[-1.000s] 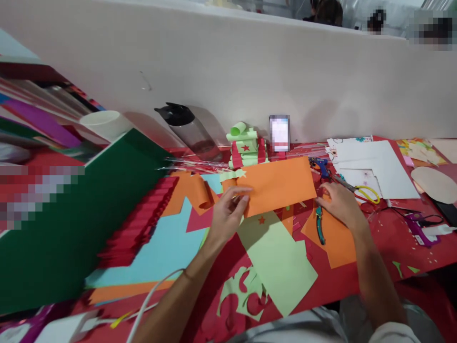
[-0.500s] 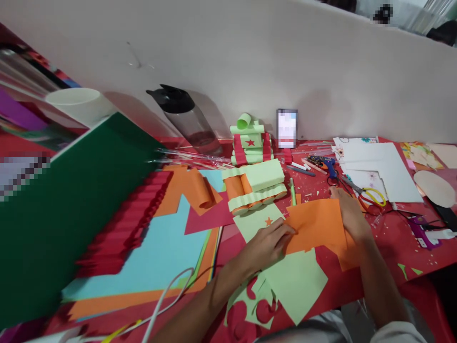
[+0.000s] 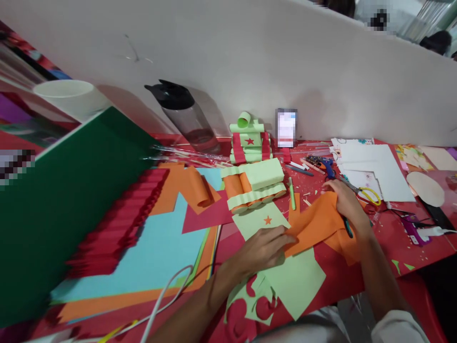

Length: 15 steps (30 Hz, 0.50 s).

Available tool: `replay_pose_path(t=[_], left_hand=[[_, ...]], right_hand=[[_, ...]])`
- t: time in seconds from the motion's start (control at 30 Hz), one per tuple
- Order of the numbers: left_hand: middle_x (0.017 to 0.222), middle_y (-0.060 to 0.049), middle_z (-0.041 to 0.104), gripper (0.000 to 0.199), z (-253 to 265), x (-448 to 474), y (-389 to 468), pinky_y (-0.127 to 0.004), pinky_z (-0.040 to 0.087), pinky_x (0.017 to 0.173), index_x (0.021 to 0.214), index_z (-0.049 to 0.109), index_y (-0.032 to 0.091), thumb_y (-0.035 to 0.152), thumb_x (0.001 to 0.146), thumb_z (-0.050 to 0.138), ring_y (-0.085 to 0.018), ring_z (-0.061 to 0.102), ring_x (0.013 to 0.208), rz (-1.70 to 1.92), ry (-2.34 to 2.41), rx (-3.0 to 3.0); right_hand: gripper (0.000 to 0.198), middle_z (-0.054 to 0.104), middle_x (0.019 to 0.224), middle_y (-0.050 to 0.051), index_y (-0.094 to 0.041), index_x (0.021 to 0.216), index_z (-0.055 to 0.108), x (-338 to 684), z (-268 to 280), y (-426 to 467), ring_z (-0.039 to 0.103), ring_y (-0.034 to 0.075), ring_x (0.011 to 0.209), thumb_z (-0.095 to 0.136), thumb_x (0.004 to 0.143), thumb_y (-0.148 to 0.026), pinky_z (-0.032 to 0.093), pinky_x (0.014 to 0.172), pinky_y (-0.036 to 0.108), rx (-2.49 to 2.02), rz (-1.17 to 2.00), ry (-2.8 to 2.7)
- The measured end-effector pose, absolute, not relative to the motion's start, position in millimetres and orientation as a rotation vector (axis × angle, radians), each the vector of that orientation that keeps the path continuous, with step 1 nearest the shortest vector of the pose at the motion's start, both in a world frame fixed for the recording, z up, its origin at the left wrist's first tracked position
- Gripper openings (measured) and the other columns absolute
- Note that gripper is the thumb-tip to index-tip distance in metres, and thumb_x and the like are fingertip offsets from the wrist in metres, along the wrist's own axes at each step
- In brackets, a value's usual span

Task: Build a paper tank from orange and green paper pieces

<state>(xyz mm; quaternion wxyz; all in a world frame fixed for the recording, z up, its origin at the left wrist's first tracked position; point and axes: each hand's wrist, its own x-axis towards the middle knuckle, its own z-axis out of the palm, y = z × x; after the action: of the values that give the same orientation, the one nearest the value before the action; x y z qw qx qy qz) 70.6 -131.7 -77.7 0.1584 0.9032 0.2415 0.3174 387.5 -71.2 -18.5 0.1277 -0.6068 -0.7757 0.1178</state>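
A sheet of orange paper is bent between my two hands. Its left end is pinched by my left hand, over a pale green sheet. At the upper right edge, the fingers of my right hand close on the same sheet, its corner bowed up. A dark teal curved piece shows beside the right palm; its kind is unclear. Just beyond the hands sit a pale green and orange paper model and another pale green sheet with an orange star.
Behind stand a tan-and-clear bottle, a phone and a green-and-red paper model. Scissors with yellow handles and a blue glue gun lie right. A green board, coloured sheets and a white cable occupy the left.
The orange sheet has gone from nearly flat to bent, its right end lifted. My right hand has turned over its edge, and the dark teal piece has come into view.
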Motion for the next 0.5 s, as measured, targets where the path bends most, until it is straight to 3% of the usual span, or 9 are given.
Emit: replay_pose_path(t=[0.13,0.23,0.3,0.37,0.5], left_hand=[[0.08,-0.002,0.06,0.03,-76.2,63.4,-131.7,-0.025,0.045,0.066,0.11,0.068,0.024,0.009,0.095,0.046,-0.014,0.06,0.069,1.068,0.717,2.533],[0.082,-0.003,0.062,0.033,-78.6,57.4,-130.8,-0.026,0.046,0.068,0.108,0.067,0.025,0.006,0.092,0.045,-0.015,0.062,0.073,1.183,0.718,2.52],[0.084,-0.004,0.063,0.033,-79.7,54.7,-130.8,-0.027,0.048,0.07,0.111,0.066,0.025,0.007,0.093,0.044,-0.017,0.064,0.076,1.203,0.679,2.541],[0.084,-0.005,0.063,0.033,-79.3,54.8,-131.9,-0.027,0.049,0.071,0.115,0.064,0.025,0.008,0.095,0.043,-0.017,0.065,0.077,1.119,0.614,2.588],[0.088,-0.004,0.062,0.033,-76.8,65.0,-136.2,-0.026,0.049,0.069,0.12,0.059,0.023,0.009,0.096,0.041,-0.016,0.063,0.074,0.772,0.588,2.648]], right_hand=[[0.019,0.071,0.096,0.005,-0.02,0.11,0.066,357.8,-16.4,-49.8,0.064,0.019,0.083,0.055,0.097,-0.027,0.048,0.076,0.03,-1.562,0.718,-2.123],[0.029,0.069,0.084,0.001,-0.022,0.118,0.065,334.1,-18.4,-36.2,0.063,0.018,0.075,0.062,0.097,-0.043,0.044,0.069,0.028,-1.523,0.831,-2.211],[0.035,0.071,0.086,0.003,-0.023,0.124,0.063,319.5,-22.5,-32.1,0.065,0.021,0.079,0.066,0.095,-0.044,0.044,0.071,0.029,-1.547,0.752,-2.324],[0.04,0.074,0.104,0.009,-0.023,0.131,0.061,307.8,-28.6,-32.6,0.067,0.026,0.093,0.066,0.095,-0.041,0.045,0.077,0.033,-1.576,0.616,-2.427],[0.045,0.068,0.127,0.014,-0.024,0.142,0.054,296.9,-40.8,-38.7,0.065,0.031,0.108,0.056,0.097,-0.024,0.045,0.085,0.037,-1.685,0.474,-2.512]])
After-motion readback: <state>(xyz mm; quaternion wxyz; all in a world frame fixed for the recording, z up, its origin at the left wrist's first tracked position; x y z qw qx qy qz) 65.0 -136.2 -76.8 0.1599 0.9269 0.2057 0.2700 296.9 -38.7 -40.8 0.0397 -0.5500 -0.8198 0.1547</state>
